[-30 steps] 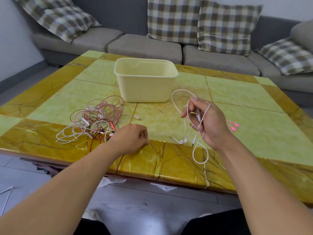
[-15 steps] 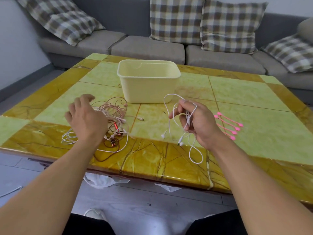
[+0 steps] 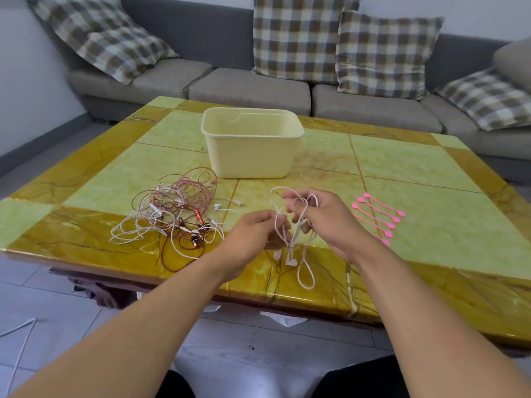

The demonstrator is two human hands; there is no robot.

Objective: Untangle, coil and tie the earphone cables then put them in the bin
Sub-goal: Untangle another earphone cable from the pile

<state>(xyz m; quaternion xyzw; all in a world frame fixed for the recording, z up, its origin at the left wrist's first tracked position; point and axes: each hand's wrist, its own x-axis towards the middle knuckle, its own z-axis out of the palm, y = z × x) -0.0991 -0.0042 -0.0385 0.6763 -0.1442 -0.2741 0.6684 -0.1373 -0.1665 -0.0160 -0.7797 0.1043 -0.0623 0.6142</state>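
The white earphone cable (image 3: 290,225) hangs between my hands over the near table (image 3: 431,225) edge. My left hand (image 3: 253,234) has come across from the tangled pile (image 3: 175,214) to pinch it; my right hand (image 3: 319,222) still grips its loops. The cream bin (image 3: 253,147) stands beyond, pink ties (image 3: 379,214) right. No readable writing.

My right hand (image 3: 321,222) grips a looped white earphone cable (image 3: 305,271) above the table (image 3: 431,225), and my left hand (image 3: 253,234) pinches its strands. A tangled cable pile (image 3: 172,216) lies left, pink ties (image 3: 379,214) right, the cream bin (image 3: 253,145) beyond.
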